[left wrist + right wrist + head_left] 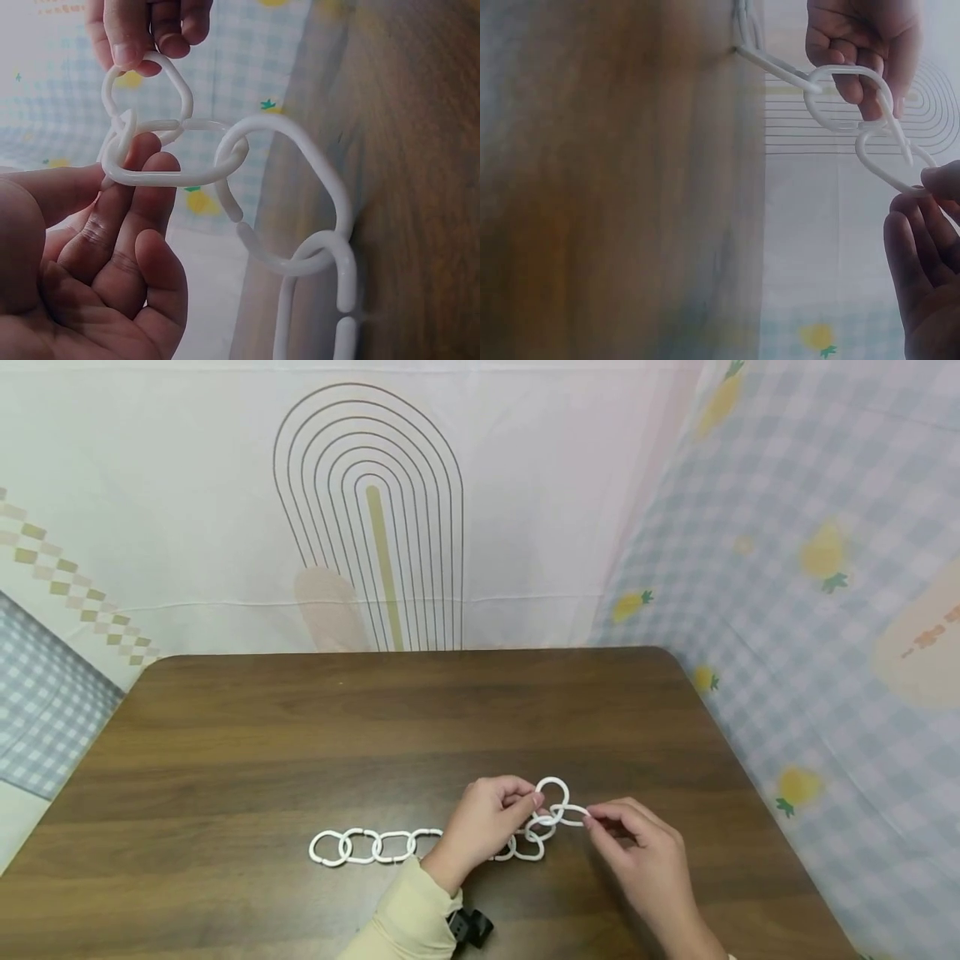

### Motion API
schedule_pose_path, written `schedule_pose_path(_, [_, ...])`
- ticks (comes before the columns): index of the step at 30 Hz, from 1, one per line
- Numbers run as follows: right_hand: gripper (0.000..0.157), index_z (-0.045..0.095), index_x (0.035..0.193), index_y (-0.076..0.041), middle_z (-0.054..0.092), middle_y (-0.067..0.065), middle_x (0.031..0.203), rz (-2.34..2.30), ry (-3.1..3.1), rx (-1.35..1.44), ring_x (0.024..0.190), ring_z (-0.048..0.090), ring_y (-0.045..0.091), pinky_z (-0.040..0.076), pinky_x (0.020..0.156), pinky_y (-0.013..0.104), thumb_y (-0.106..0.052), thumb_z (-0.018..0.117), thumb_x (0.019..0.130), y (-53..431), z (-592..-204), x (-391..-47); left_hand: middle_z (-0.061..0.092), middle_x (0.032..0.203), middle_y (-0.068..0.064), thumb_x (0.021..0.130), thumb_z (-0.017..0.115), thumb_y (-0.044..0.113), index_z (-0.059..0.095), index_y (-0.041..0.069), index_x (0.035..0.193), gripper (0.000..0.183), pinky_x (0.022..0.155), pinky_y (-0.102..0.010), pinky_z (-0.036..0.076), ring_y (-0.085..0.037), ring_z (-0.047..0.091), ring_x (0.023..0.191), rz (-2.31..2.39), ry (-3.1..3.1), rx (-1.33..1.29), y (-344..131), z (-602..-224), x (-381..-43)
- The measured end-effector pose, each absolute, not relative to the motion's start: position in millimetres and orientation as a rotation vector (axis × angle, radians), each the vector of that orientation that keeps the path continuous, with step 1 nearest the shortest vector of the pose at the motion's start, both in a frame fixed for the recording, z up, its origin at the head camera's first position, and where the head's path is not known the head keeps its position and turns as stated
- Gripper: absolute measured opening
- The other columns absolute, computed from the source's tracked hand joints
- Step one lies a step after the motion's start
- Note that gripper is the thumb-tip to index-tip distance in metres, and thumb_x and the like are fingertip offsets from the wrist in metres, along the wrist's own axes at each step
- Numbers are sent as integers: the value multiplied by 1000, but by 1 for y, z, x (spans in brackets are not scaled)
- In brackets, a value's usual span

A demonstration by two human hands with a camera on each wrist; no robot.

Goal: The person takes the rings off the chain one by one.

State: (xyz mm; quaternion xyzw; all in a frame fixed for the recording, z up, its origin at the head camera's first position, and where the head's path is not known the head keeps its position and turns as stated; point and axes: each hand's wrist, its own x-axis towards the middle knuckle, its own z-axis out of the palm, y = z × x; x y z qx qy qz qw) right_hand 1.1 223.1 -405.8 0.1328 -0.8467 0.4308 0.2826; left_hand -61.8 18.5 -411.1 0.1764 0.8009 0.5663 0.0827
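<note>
A chain of white plastic links [362, 861] runs along the brown table, passing behind my left wrist, and its right end is raised. With thumb and fingertips my left hand [483, 822] pinches a link [165, 178] near that end. My right hand [651, 856] pinches the far edge of another link [576, 807], to the right of the left hand. One more link [552, 780] stands up between the two hands. In the left wrist view, the raised links slope down toward the table, and some show a small gap in their rims.
The wooden table [337, 718] has rounded far corners. Behind it hangs a pale cloth [540, 485] with arch lines; a blue checked cloth [787, 635] with yellow fruit hangs along the right. A small black device [470, 927] sits at the left wrist, beside a pale yellow sleeve [408, 914].
</note>
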Motion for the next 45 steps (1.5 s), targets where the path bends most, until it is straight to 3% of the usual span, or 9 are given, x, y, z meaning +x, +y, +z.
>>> schedule_pose_path(9, [23,74,89,-7,70,-2,84,1196,-2357,467,74,65,3,54,65,15,11,79,77,228,-389,-13,72,74,7,96,69,22,76,9,94,15,60,-21,48,-1,60,63,1691,2436,507,11,-397,-60])
schedule_pose_path(16, [29,72,87,-14,69,-6,82,1191,-2428,616,70,65,5,53,61,15,11,80,75,236,-367,-23,74,77,6,96,68,22,76,6,96,17,60,-21,49,-3,63,65,1712,2420,503,11,-386,-57])
schedule_pose_path(28, [28,70,88,-13,68,-5,81,1290,-2421,601,70,65,5,54,64,17,11,77,78,231,-363,-20,74,78,7,96,68,19,76,9,98,13,63,-22,51,-9,68,70,1728,2399,468,7,-373,-50])
schedule_pose_path(34, [26,70,89,-7,68,7,82,1366,-2206,594,73,65,6,53,64,15,15,76,75,223,-380,-19,73,77,10,96,68,20,76,11,98,13,62,-22,51,-3,65,67,1715,2405,453,6,-371,-47])
schedule_pose_path(42, [8,68,85,6,66,17,78,1428,-1954,616,75,64,6,54,69,14,6,76,82,213,-400,-17,73,77,8,96,68,19,76,6,98,15,64,-22,53,-3,67,68,1739,2366,427,3,-373,-42])
schedule_pose_path(45, [10,67,83,9,66,15,78,1454,-1906,591,75,63,6,53,69,14,16,72,78,212,-402,-15,74,77,7,97,67,18,75,5,97,15,63,-22,53,-5,67,67,1745,2353,438,3,-372,-42])
